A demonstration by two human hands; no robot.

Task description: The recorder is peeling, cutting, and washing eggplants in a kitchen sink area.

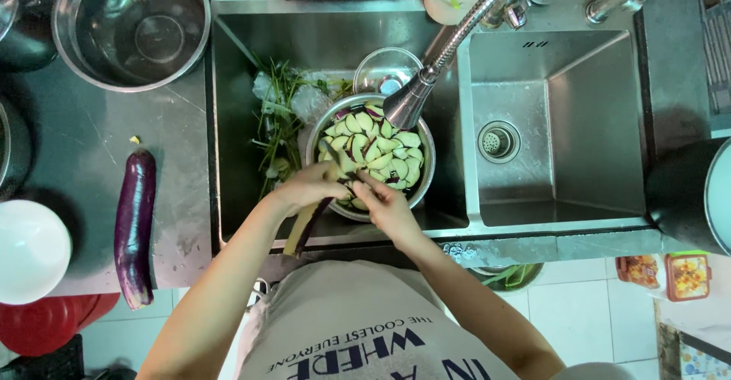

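Our left hand [308,188] gripped a half-cut aubergine [306,228], right hand [384,201] closed on the knife [336,159]; bowl [423,176] nearly full, one whole aubergine [135,224] waited on the bench [84,144]

You're wearing a light grey T-shirt [358,319]. Dark blue block lettering runs across its front. Your forearms are bare, no sleeves.

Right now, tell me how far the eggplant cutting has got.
Done: many slices fill the metal bowl in the sink. In hand: the left hand holds a part-cut eggplant while the right hand works a knife. Left: one whole eggplant on the counter.
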